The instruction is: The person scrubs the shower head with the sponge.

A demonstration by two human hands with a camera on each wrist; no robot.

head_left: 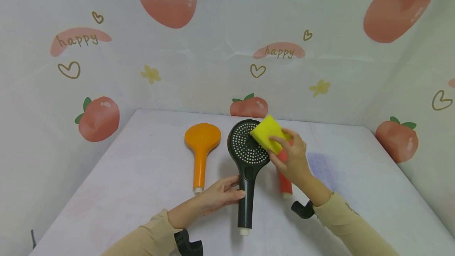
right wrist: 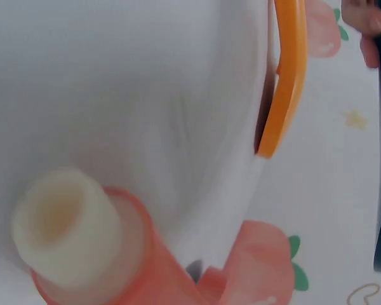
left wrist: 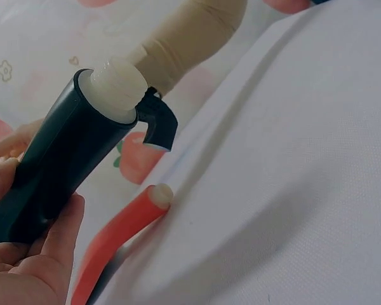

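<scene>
In the head view a black shower head is held off the table, its dotted spray face towards me. My left hand grips its handle between thumb and fingers; the left wrist view shows the handle's white threaded end up close. A yellow sponge is pinched in my right hand and lies against the right part of the spray face. Behind the right hand is a red shower head, mostly hidden in the head view. To the left, an orange shower head lies on the table.
The white-covered table reaches back to a white cloth backdrop printed with fruit, hearts and the word happy. A faint purple patch marks the cover at right. Each wrist wears a black camera mount.
</scene>
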